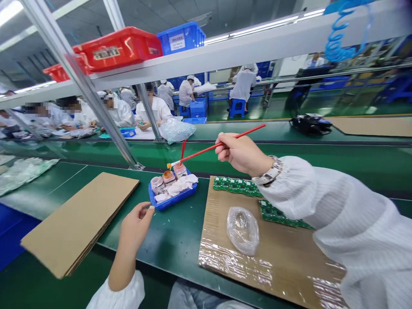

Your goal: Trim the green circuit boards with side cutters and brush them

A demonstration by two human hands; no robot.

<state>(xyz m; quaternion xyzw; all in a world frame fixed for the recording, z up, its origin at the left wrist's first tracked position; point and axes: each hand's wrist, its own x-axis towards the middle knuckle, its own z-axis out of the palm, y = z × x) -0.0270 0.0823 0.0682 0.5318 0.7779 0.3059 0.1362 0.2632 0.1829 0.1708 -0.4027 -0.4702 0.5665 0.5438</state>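
From where I stand, the person's right hand [240, 153] has its fingers pinched shut around the red handle of a thin brush [202, 152], held aslant above the table [174, 240]. Its pale bristles sit by the mouth of the middle jar [169, 177], though I can't tell whether they touch it. That jar stands in a small blue tray [175, 202] between two others, with crumpled white wipes [180, 186] in front and a second red stick [183, 150] rising at the far jar. The left hand [134, 227] has loosely curled fingers, a little apart, with nothing seen in them, right at the tray's near corner; contact is unclear. Rightward, green circuit boards [237, 186] and a clear plastic bag [242, 234] lie on plastic-wrapped cardboard [222, 240]; leftward lies a cardboard stack [85, 219]
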